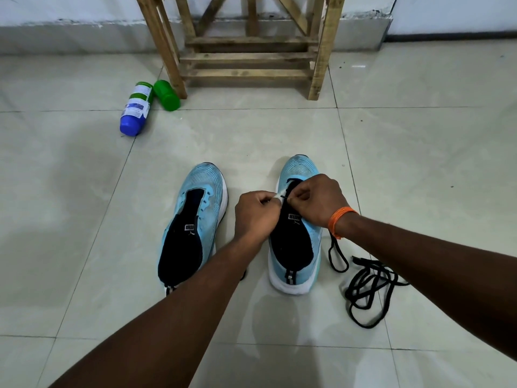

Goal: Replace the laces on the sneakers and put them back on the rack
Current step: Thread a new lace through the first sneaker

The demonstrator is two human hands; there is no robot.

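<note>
Right sneaker (303,242), light blue with a dark lining, stands on the tile floor (84,191), toe pointing away from the person. Both hands meet over its eyelet area, knuckles nearly touching. Left hand (256,215) comes in from the sneaker's left, fingers curled, pinching the edge of the upper by the eyelets. Right hand (317,200) lies across the sneaker's forefoot, fingers curled, thumb and forefinger pinching a thin black lace end just at the tongue. An orange band (340,221) sits on the right wrist, over the sneaker's right edge.

Black lace (362,261) lies in a loose tangle on the floor just right of the sneaker's heel; one loop runs up under the right wrist, where its join to the pinched end is hidden.

Left sneaker (195,219) stands just left of the right one, parallel, with bare eyelets.

Wooden rack (246,56) stands well beyond the sneaker's toe, against the wall. Blue-capped bottle (135,110) and green bottle (167,95) lie on the floor far left of it, by the rack's leg.
</note>
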